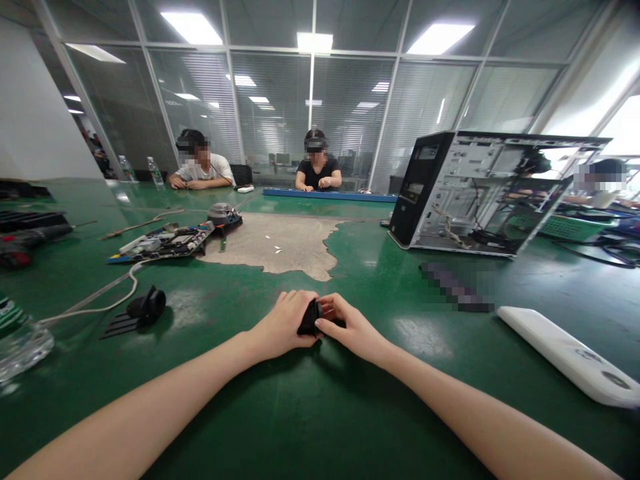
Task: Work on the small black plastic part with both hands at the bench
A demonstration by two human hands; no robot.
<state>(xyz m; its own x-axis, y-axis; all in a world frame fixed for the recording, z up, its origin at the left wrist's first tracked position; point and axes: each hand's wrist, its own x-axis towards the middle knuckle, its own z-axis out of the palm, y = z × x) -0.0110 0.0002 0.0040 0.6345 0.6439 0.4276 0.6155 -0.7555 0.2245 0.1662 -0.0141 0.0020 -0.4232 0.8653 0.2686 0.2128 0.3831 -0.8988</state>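
Right of my hands (286, 323) I see a white slab (565, 353) and, farther off, an open computer case (465, 193); to their left, a clear bottle (23, 348); beyond, a blue bar (330, 195).

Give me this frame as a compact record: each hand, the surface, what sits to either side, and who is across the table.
Left hand: wrapped around a small black plastic-looking part
Right hand: touching that part's right edge
Surface: glossy green tabletop with a jagged beige patch
Left side: black plastic-looking piece with a round ring; flat grey electronics assembly
Right side: rounded white oblong device; open black-and-silver metal computer case
Across: person in white; person in black
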